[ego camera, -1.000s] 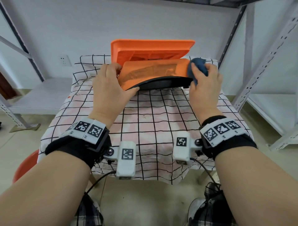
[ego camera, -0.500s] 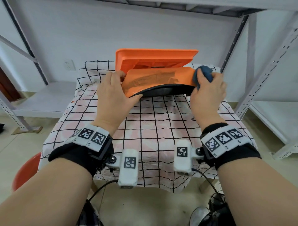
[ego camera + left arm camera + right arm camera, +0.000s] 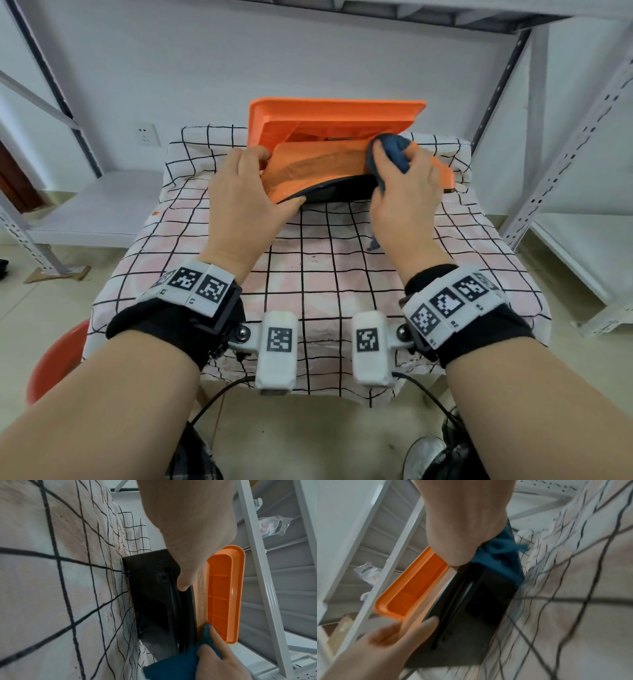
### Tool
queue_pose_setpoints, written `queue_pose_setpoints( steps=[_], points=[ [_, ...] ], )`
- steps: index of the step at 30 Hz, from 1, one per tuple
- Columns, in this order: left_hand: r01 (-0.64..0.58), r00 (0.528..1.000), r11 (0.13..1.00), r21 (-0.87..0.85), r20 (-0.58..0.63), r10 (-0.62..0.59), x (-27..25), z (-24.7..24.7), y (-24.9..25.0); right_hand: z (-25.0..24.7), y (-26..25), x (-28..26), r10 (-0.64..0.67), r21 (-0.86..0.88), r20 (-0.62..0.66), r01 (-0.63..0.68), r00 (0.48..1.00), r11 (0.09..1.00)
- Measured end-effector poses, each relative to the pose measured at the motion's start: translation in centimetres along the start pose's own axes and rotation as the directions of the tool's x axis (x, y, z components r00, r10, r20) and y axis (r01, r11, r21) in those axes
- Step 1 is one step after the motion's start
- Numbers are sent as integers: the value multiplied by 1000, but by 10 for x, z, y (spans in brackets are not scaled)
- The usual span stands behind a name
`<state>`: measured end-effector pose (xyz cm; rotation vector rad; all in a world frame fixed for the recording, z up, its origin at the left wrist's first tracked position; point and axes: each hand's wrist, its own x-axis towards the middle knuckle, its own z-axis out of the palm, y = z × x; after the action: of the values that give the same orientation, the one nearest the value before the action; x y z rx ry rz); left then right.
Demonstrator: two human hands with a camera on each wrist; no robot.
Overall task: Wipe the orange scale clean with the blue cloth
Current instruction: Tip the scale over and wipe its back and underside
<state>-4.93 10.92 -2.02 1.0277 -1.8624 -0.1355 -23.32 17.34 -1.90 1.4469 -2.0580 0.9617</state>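
The orange scale stands tilted on its black base at the far side of the table, its orange platform raised behind. My left hand grips the scale's left end, thumb on the front edge and fingers behind. My right hand grips the bunched blue cloth and presses it on the orange face, right of the middle. The face left of the cloth looks dusty and streaked. The right wrist view shows the cloth under my palm, against the scale.
The table carries a black-checked white tablecloth. Grey metal shelving stands close on the right and another rack on the left. A red stool sits low on the left. A plastic bag lies on a shelf.
My right hand has slid the blue cloth leftward from the scale's right end, so the orange right corner now shows past it. The left hand keeps its hold.
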Motion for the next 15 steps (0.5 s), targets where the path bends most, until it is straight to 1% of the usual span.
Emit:
queue_pose_setpoints(
  steps=[1,2,3,5,6,7,8,10,12,13,14,15],
  points=[
    [-5,1000,1000,1,-2,5,0,0,0,-1,5,2,-12,-17,-19,12,1000,1000],
    [-11,1000,1000,2,-5,11,0,0,0,-2,14,4,18,-29,-40,-19,999,999],
    [-16,1000,1000,5,-8,16,0,1,0,-5,24,7,86,-31,-47,-88,995,996],
    [-22,1000,1000,18,-9,22,0,1,0,-10,39,11,261,-24,-21,-262,965,965],
    [-22,1000,999,23,-9,22,-1,2,0,-10,39,11,311,-28,-11,-312,950,950],
    [-20,1000,1000,23,-10,20,0,1,1,-9,34,9,325,-29,-9,-325,946,945],
    [-15,1000,1000,17,-9,15,-1,1,1,-4,26,6,298,-17,-14,-298,955,954],
    [-4,1000,1000,8,0,4,-1,0,2,6,6,-4,149,34,-33,-148,988,988],
    [-3,1000,1000,11,9,3,-1,-1,2,12,1,-11,23,62,-11,-23,1000,998],
    [-11,1000,1000,16,7,11,-1,-2,3,13,6,-11,-3,57,6,3,1000,998],
    [-23,1000,1000,19,1,23,-1,-2,3,11,15,-10,-2,39,9,2,1000,999],
    [-34,999,999,21,-6,34,-1,-2,3,8,26,-8,32,21,0,-32,999,999]
  ],
)
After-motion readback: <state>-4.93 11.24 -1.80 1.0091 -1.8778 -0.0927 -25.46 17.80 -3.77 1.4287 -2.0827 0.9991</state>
